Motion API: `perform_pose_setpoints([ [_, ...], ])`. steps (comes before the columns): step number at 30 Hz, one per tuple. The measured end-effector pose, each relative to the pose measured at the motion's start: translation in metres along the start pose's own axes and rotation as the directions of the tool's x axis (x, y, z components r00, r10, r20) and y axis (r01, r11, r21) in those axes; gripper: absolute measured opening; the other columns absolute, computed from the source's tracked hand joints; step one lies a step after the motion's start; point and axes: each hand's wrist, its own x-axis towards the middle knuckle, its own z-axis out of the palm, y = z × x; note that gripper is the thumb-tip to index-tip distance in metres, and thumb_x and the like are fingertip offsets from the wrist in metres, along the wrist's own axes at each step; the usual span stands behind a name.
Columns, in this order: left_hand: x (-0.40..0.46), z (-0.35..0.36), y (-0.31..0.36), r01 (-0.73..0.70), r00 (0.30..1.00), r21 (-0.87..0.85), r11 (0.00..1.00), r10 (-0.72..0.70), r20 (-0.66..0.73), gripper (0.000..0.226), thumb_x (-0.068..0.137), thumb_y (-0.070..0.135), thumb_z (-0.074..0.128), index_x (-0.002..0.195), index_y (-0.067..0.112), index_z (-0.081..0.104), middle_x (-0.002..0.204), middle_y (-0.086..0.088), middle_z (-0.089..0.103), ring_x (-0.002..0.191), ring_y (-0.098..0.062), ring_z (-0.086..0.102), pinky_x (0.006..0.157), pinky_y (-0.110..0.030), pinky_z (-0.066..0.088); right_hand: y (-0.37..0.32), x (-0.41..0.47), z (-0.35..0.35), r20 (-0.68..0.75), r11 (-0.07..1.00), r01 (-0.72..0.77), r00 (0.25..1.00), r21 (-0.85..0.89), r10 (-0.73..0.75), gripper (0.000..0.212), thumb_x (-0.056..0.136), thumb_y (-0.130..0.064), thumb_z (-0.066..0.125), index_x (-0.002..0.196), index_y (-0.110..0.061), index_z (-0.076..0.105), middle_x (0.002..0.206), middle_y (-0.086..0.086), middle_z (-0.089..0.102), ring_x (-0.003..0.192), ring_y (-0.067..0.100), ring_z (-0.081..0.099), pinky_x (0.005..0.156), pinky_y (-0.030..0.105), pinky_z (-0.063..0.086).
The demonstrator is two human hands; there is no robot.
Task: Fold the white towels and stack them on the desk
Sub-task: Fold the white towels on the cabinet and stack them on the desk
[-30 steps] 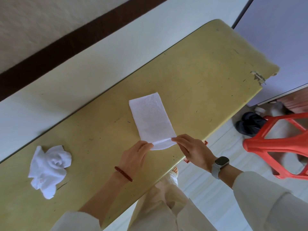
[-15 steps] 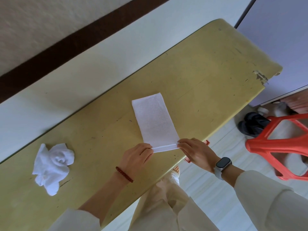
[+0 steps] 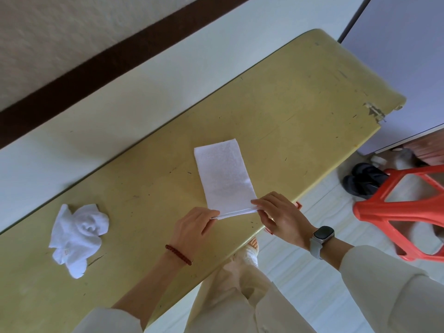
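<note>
Both hands pinch the near corners of the folded towel [image 3: 224, 175]: left hand [image 3: 192, 228] on its left corner, right hand [image 3: 281, 216] on its right. Beneath them, the yellow desk [image 3: 288, 111] carries that towel flat, a long strip near the front edge. Well to the left lies a crumpled towel [image 3: 78, 237], untouched. Off the desk's right end stands a red stool [image 3: 398, 210].

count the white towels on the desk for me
2. A folded towel lies mid-desk, its near corners pinched by the left hand and right hand. A crumpled towel sits at the left. None visibly hidden.
</note>
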Motion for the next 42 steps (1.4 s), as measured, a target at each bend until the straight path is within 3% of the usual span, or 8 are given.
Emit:
perform_pose_setpoints([
  [5,0.003,-0.006,0.011,0.286,0.953,-0.269,0.920,-0.246,0.176,0.014,0.077,0.038,0.039,0.083,0.029,0.048,0.093,0.016,0.063,0.080,-0.005,0.061,0.066,-0.026,0.050,-0.008,0.008,-0.005,0.113,0.987,-0.114,0.988,0.117,0.101,0.022,0.088,-0.016,0.041,0.090,-0.003,0.059,0.083,0.007,0.059,0.070,0.023,0.055,0.062,0.034,0.046],
  [10,0.012,-0.011,0.012,0.400,0.895,-0.329,0.855,-0.288,0.340,0.007,0.076,0.035,0.041,0.077,0.030,0.036,0.079,0.017,0.058,0.049,-0.002,0.046,0.048,-0.013,0.032,-0.010,0.014,-0.008,0.237,0.986,-0.144,0.964,0.079,0.122,0.041,0.095,-0.033,0.026,0.098,-0.005,0.056,0.073,0.005,0.059,0.057,0.022,0.051,0.054,0.029,0.040],
  [12,0.020,-0.015,0.012,0.450,0.878,-0.364,0.816,-0.330,0.346,0.012,0.076,0.039,0.046,0.076,0.030,0.038,0.065,0.009,0.050,0.046,-0.004,0.042,0.047,-0.016,0.031,-0.009,0.018,-0.009,0.232,0.979,-0.178,0.961,0.095,0.152,0.045,0.094,-0.037,0.025,0.103,-0.005,0.055,0.072,0.003,0.060,0.052,0.020,0.048,0.052,0.025,0.035],
  [16,0.046,-0.016,0.003,0.556,0.831,-0.410,0.723,-0.474,0.292,0.023,0.088,0.008,0.055,0.076,0.024,0.044,0.055,0.009,0.044,0.043,0.001,0.043,0.046,-0.011,0.032,-0.002,0.044,-0.008,0.176,0.938,-0.286,0.951,0.195,0.253,0.045,0.093,-0.041,0.031,0.109,-0.006,0.053,0.080,0.008,0.065,0.055,0.024,0.054,0.054,0.033,0.041],
  [21,0.083,-0.013,-0.016,0.650,0.739,-0.509,0.564,-0.623,0.255,0.010,0.086,0.015,0.059,0.081,0.022,0.053,0.075,-0.004,0.061,0.073,-0.018,0.055,0.069,-0.041,0.049,0.009,0.090,0.005,0.082,0.837,-0.471,0.880,0.280,0.468,0.018,0.096,-0.015,0.045,0.103,-0.005,0.058,0.079,0.010,0.064,0.065,0.024,0.055,0.061,0.031,0.041],
  [25,0.108,-0.009,-0.029,0.687,0.684,-0.531,0.496,-0.688,0.242,0.007,0.085,0.027,0.057,0.084,0.020,0.059,0.074,-0.001,0.059,0.072,-0.017,0.056,0.072,-0.039,0.051,0.018,0.118,0.017,0.047,0.767,-0.562,0.815,0.310,0.578,0.018,0.094,-0.010,0.046,0.101,-0.003,0.061,0.093,0.006,0.061,0.081,0.017,0.053,0.074,0.023,0.041],
  [29,0.120,0.001,-0.039,0.701,0.680,-0.408,0.585,-0.721,0.134,0.013,0.087,0.020,0.054,0.092,0.011,0.062,0.069,0.005,0.058,0.062,-0.009,0.052,0.057,-0.018,0.040,0.029,0.130,0.035,0.038,0.760,-0.588,0.797,0.278,0.603,0.017,0.094,-0.010,0.047,0.097,-0.003,0.062,0.093,0.007,0.058,0.078,0.014,0.049,0.070,0.016,0.033],
  [42,0.131,0.014,-0.052,0.645,0.757,-0.214,0.734,-0.652,0.044,0.009,0.086,0.019,0.055,0.085,0.015,0.064,0.075,0.007,0.060,0.072,-0.013,0.057,0.066,-0.025,0.046,0.030,0.136,0.052,-0.014,0.743,-0.650,0.751,0.158,0.660,0.015,0.092,-0.010,0.046,0.093,-0.003,0.060,0.096,0.009,0.053,0.071,0.027,0.055,0.065,0.040,0.049],
])
